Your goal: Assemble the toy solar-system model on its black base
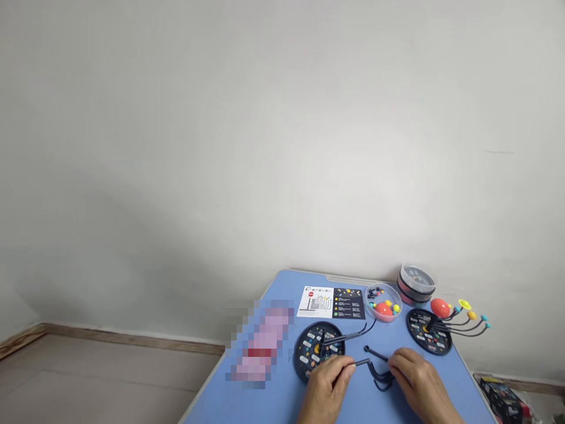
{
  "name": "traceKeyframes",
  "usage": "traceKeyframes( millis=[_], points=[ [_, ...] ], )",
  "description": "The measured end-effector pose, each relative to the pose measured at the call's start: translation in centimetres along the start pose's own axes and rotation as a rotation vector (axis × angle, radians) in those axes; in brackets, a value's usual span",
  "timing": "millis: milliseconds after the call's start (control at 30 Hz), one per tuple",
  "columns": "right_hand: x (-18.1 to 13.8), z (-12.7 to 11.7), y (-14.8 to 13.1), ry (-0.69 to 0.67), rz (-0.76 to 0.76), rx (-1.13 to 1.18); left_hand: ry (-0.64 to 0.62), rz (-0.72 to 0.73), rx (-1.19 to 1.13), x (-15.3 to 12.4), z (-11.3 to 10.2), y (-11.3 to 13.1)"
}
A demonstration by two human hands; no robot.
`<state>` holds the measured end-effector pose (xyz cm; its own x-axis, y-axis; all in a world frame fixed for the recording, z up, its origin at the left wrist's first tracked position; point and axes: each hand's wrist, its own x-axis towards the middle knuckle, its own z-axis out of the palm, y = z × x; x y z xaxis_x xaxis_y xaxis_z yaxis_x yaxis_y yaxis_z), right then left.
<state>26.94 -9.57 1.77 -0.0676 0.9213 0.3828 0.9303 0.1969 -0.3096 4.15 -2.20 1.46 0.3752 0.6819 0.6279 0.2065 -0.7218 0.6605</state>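
Observation:
My left hand (327, 386) pinches a thin black rod (362, 362), which points right from the fingertips. Beside that hand is a round black base (304, 351) printed with planets and white labels. A short post and a few black arms (351, 337) are attached to it and reach to the right. The fingers of my right hand (415, 374) are closed at the end of a black rod with a ringed tip (374, 352). Several curved black rods (376, 376) lie on the table against those fingers, which partly cover them.
On the blue table (247, 406) lies a printed instruction sheet (315, 303). A clear dish (384, 318) holds coloured balls and small black parts. Behind it are stacked round containers (415, 288). At right stands an assembled planet model (428, 347), its arms passing the table edge.

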Motion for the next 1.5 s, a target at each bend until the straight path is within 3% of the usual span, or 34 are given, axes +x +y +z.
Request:
traceKeyframes(
  millis=[433, 733, 1067, 1267, 1367, 1500],
  points=[
    [1.8, 0.6, -1.9, -0.218, 0.035, -0.153, -0.012, -0.002, -0.01, 0.2, 0.4, -0.2],
    [2.3, 2.2, -1.5, -0.211, -0.043, -0.376, -0.006, -0.009, -0.03, 0.2, 0.5, -0.2],
    [3.3, 4.7, -1.6, -0.218, -0.006, -0.512, -0.034, -0.041, -0.043, 0.9, 0.5, 0.3],
    [2.8, 3.6, -1.4, -0.199, 0.009, -0.509, 0.0, -0.07, -0.079, 0.9, 0.2, 0.4],
    [2.3, 1.7, -1.0, -0.111, 0.053, -0.449, 0.01, -0.113, -0.115, 0.9, -0.1, 0.3],
    [1.8, -2.0, -0.8, 0.067, 0.191, -0.036, 0.018, -0.181, -0.193, 1.4, -0.4, 0.5]
  ],
)
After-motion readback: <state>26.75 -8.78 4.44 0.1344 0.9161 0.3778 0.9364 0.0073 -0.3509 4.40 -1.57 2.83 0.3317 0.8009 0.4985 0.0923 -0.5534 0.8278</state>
